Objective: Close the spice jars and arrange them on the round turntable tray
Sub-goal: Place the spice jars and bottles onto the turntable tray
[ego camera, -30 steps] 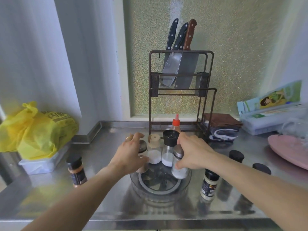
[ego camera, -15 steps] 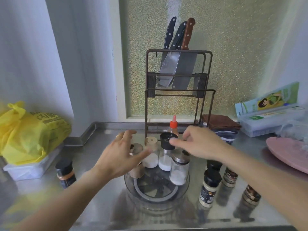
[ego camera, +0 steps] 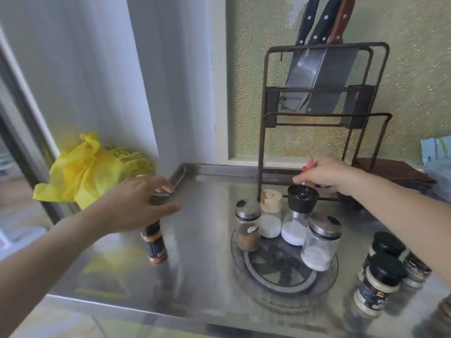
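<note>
A clear round turntable tray [ego camera: 285, 291] sits on the steel counter. On its far side stand a brown-spice jar [ego camera: 247, 228], a jar with a wooden lid [ego camera: 270, 215], a black-topped grinder [ego camera: 300, 211] and a steel-capped jar of white powder [ego camera: 319, 242]. My left hand [ego camera: 136, 203] hovers, fingers spread, just above a small black-lidded jar [ego camera: 153, 242] on the counter to the left. My right hand [ego camera: 324, 174] is behind the grinder, its fingers curled round a red-capped bottle [ego camera: 308, 165] that is mostly hidden. Three black-lidded jars [ego camera: 380, 276] stand to the tray's right.
A brown wire rack [ego camera: 322, 113] with knives and cleavers stands against the back wall. A yellow plastic bag [ego camera: 90, 169] lies at the left. A brown cloth [ego camera: 395, 172] sits at the back right. The counter's front edge [ego camera: 170, 311] runs close below.
My left hand left the tray and swung left over the lone black-lidded jar. My right hand moved back from the white-powder jar to the red-capped bottle. The camera turned left.
</note>
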The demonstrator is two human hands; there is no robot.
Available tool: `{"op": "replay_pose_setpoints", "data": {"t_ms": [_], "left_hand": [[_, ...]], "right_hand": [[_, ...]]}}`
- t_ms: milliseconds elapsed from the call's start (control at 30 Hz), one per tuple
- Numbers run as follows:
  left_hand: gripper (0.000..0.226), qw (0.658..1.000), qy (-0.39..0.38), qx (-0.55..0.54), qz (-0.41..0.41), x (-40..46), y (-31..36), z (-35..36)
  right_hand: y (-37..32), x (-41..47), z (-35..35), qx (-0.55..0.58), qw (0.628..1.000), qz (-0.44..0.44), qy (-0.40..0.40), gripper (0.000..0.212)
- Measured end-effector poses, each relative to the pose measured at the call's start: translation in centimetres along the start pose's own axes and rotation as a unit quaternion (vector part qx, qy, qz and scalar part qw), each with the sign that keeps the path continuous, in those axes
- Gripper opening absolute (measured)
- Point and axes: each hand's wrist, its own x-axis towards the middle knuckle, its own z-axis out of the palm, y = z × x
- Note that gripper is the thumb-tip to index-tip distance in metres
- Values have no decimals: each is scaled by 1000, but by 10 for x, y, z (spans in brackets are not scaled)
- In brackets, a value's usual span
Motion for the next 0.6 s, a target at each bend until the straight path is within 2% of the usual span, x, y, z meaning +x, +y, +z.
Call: {"op": "replay_pose_setpoints", "data": {"t_ms": [67, 133, 233, 333, 433, 600], "left_hand": [[55, 1000, -27, -3, -9, -5, -9, 4], [63, 998, -61, -9, -20, -9, -15, 9], [67, 996, -84, 5, -29, -13, -20, 18], [59, 998, -64, 9, -26, -14, -23, 30], [54, 999, -34, 12, -21, -15, -24, 40], [51, 999, 21, -34, -28, -18, -9, 28]], "right_hand": [[0, 4, 9, -14, 999, 27, -23, 43], [4, 7, 12, -13, 999, 45, -25, 31], [9, 12, 12, -5, 999, 49, 15, 29], [5, 3, 1, 27, 997, 44, 64, 30], [5, 4, -21, 55, 994, 35, 83, 44], [-15, -32, -68, 87, 989, -26, 113, 34]]}}
